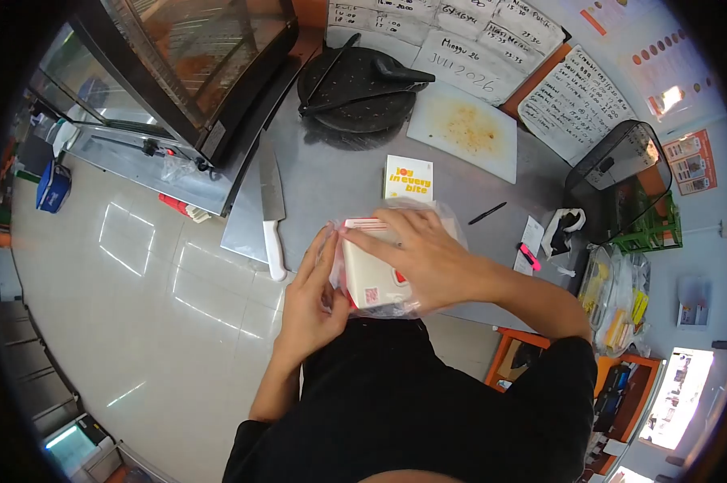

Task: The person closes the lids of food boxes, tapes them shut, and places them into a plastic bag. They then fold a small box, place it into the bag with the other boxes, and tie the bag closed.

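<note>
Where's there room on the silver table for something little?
The widest bare patch looks to be between the knife and the "joy in every bite" card. A smaller one lies between the cutting board and the pen. It's crowded by the mesh basket and around the wrapped box.

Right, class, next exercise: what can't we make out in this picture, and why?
All in the head view:
- Contents of the white box: hidden by its closed walls.
- Print under the right hand: covered by it.
- Lower end of the "joy in every bite" card: covered by plastic and the right hand.
- Top of the glass cabinet: cut off by the picture's edge.
- Wall posters' small print: too small.
</note>
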Action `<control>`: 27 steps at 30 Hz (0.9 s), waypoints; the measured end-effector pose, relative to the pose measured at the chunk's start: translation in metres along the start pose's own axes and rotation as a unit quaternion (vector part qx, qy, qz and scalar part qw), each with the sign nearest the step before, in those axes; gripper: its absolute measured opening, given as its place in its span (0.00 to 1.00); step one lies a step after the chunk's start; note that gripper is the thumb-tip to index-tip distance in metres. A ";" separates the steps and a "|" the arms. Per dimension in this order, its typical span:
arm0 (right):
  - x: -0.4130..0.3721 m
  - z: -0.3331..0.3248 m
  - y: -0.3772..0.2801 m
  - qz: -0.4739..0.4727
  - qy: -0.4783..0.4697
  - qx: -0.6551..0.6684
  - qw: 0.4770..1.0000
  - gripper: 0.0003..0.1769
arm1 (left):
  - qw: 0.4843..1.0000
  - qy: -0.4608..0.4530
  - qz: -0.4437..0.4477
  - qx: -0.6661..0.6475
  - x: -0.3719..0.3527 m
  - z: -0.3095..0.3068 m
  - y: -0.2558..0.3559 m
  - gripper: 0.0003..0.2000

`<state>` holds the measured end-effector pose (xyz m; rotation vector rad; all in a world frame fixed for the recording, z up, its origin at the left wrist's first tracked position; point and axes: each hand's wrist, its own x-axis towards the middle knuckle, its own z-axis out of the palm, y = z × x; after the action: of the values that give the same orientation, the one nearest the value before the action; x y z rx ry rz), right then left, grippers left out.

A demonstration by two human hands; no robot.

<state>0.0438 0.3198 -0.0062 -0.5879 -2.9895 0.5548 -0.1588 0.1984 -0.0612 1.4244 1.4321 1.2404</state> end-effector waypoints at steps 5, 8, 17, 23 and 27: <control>-0.023 -0.065 0.006 0.036 0.172 0.242 0.954 0.68 | 0.994 -0.052 -0.066 -0.064 0.005 0.003 -0.038 0.41; -0.029 -0.081 0.018 0.120 0.353 0.419 0.828 0.67 | 0.997 -0.069 -0.020 0.016 -0.005 0.019 -0.034 0.41; -0.036 -0.017 0.195 0.509 0.339 0.090 0.786 0.75 | 0.997 -0.038 0.058 0.045 -0.018 0.006 0.007 0.43; -0.027 0.077 0.228 0.713 0.157 0.106 0.675 0.78 | 0.997 -0.022 0.066 0.028 -0.010 -0.002 0.015 0.43; -0.020 0.083 0.225 0.741 0.131 0.096 0.651 0.75 | 0.997 -0.013 0.071 0.036 -0.009 -0.003 0.015 0.43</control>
<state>0.1335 0.4786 -0.1631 -2.6586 -1.4441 0.6221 -0.1572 0.1878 -0.0468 1.6079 1.3902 1.2638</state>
